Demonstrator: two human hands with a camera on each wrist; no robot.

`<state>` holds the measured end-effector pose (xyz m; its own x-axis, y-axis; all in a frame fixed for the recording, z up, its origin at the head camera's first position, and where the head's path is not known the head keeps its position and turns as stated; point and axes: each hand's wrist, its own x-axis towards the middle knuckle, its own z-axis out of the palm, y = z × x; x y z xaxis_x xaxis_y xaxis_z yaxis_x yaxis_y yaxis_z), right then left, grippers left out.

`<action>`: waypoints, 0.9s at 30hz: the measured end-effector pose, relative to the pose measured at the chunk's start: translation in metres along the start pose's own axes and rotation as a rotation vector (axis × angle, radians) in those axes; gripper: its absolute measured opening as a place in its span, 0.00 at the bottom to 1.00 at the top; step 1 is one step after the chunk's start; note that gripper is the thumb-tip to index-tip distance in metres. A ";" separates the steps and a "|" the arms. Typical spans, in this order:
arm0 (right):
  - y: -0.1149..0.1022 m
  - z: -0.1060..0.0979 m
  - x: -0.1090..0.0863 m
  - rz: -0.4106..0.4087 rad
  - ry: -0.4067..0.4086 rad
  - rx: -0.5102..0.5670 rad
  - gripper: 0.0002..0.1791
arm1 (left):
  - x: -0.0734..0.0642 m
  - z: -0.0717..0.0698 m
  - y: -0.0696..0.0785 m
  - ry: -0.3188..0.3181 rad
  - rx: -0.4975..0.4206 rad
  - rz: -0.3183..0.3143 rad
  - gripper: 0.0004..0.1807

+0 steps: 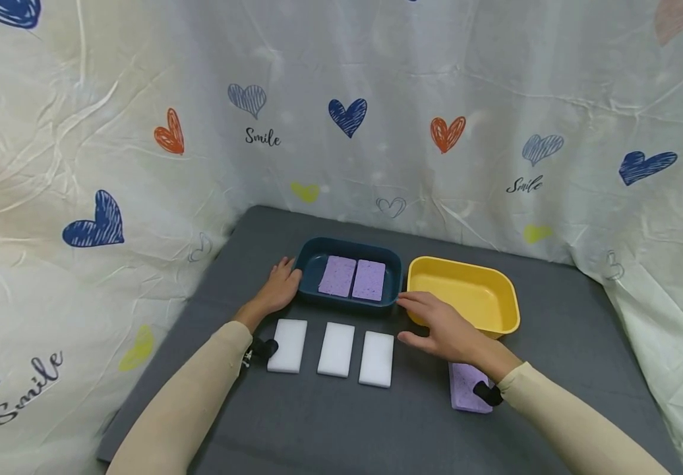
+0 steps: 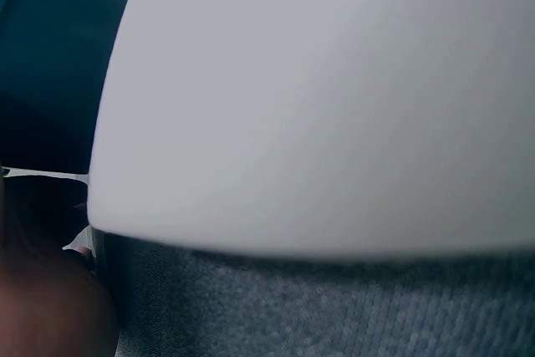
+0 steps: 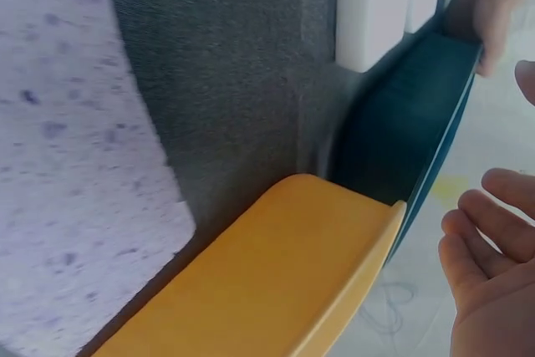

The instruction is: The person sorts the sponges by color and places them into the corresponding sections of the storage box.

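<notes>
A dark blue tray (image 1: 350, 303) holds two purple sponges (image 1: 337, 276) lying side by side. At its left end my left hand (image 1: 279, 287) touches the outer wall, fingers pointing away from me. My right hand (image 1: 442, 326) is held above the front left corner of a yellow tray (image 1: 504, 290), fingertips close to the blue tray's right end. In the right wrist view its fingers (image 3: 485, 223) are loosely bent with nothing between them. Three white sponge blocks (image 1: 335, 349) lie in a row before the blue tray. Under my right wrist a purple sponge (image 1: 466, 389) is partly hidden.
Both trays stand next to each other on a grey tabletop (image 1: 329, 435). Behind and to the sides hangs a pale curtain (image 1: 377, 53) printed with hearts. A white block (image 2: 309, 106) fills most of the left wrist view, near that camera.
</notes>
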<state>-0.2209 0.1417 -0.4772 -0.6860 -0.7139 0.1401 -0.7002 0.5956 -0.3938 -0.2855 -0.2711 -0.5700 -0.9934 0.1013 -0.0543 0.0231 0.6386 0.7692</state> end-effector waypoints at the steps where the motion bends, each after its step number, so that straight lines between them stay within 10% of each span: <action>1: 0.000 -0.001 -0.004 0.005 0.003 0.003 0.39 | -0.001 0.000 0.000 0.002 -0.001 -0.002 0.45; 27: 0.019 0.000 -0.097 0.084 0.015 -0.054 0.36 | -0.007 -0.004 0.018 -0.011 0.028 -0.010 0.43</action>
<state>-0.1672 0.2225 -0.4979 -0.7453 -0.6555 0.1221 -0.6494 0.6721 -0.3556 -0.2784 -0.2636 -0.5533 -0.9923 0.1033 -0.0689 0.0166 0.6605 0.7506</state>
